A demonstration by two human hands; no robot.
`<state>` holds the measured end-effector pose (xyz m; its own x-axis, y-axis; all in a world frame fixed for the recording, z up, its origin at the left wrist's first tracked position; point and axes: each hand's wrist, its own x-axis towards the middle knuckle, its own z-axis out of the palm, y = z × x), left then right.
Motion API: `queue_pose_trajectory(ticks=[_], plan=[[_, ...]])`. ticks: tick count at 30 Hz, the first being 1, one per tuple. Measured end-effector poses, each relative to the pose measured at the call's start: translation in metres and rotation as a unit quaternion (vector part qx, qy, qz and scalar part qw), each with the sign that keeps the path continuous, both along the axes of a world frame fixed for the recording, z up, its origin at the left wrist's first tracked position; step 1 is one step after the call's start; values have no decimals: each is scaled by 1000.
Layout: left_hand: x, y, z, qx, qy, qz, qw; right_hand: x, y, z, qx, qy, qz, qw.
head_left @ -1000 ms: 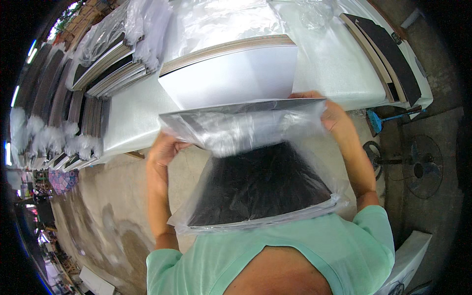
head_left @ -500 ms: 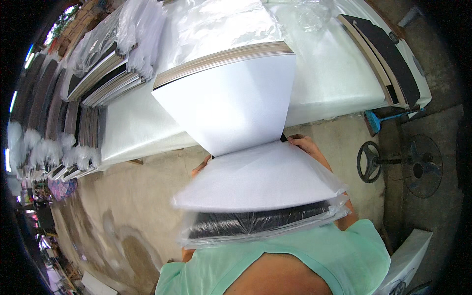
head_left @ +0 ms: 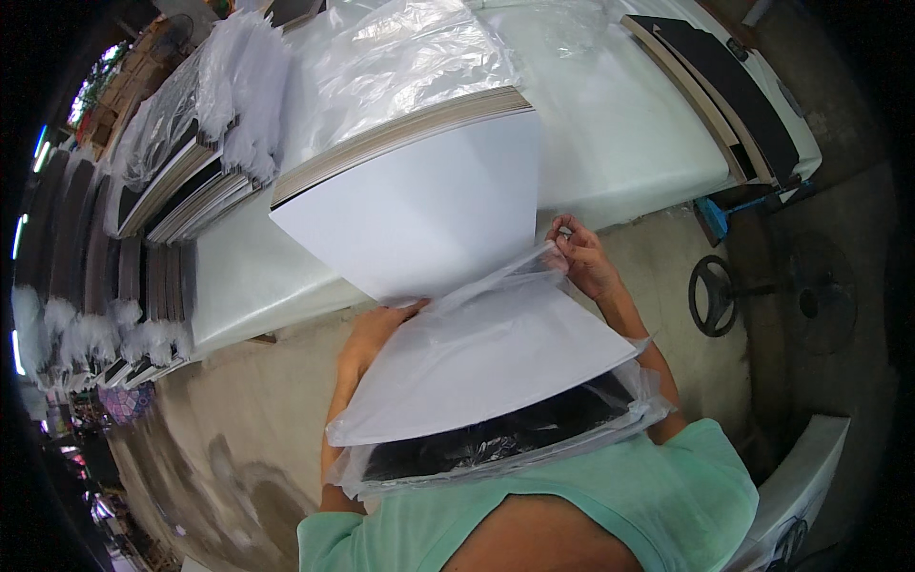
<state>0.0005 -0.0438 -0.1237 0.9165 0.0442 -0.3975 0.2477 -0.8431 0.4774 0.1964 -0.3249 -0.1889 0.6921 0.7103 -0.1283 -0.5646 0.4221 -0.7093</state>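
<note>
A white sheet (head_left: 496, 367) lies inside a clear plastic bag (head_left: 500, 276), close against my body. Beneath it, a black plastic-wrapped panel (head_left: 505, 439) rests by my shirt. My right hand (head_left: 586, 262) pinches the far right corner of the bag's loose edge between thumb and fingers. At the far left corner my left hand (head_left: 374, 336) closes on the same bag, its fingertips partly hidden by film. Just beyond the bag's edge, a thick stack of white-faced boards (head_left: 429, 200) overhangs the table's near edge.
The table (head_left: 629, 143) has a pale covering. Flat plastic bags (head_left: 410, 57) lie behind the stack. Bagged boards (head_left: 205, 191) sit to the left, with wrapped dark panels (head_left: 71, 238) beyond. Black boards (head_left: 734, 95) lie at the right, near a floor fan (head_left: 810, 300).
Both hands have come up from below the sheet's far edge to the bag's corners. Loose film now shows over that edge. The view has shifted slightly.
</note>
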Motion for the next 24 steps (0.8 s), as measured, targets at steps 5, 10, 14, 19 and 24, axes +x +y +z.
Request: queue_pose_trajectory(ticks=[5, 10, 14, 19, 24], plan=[[-3, 11, -15, -150, -3, -16, 989, 6, -8, -11, -46, 17, 24, 999], [-6, 0, -11, -239, 60, -72, 966, 2, -12, -7, -9, -8, 45, 999], [24, -10, -26, -342, 101, -106, 928, -5, 2, 17, -12, -34, 73, 997], [18, 3, -81, -846, -11, -7, 533, 4, 2, -2, -130, -65, 86, 986], [-51, 47, -190, -831, -226, 110, 496, 0, -7, -53, -322, -175, 94, 926]])
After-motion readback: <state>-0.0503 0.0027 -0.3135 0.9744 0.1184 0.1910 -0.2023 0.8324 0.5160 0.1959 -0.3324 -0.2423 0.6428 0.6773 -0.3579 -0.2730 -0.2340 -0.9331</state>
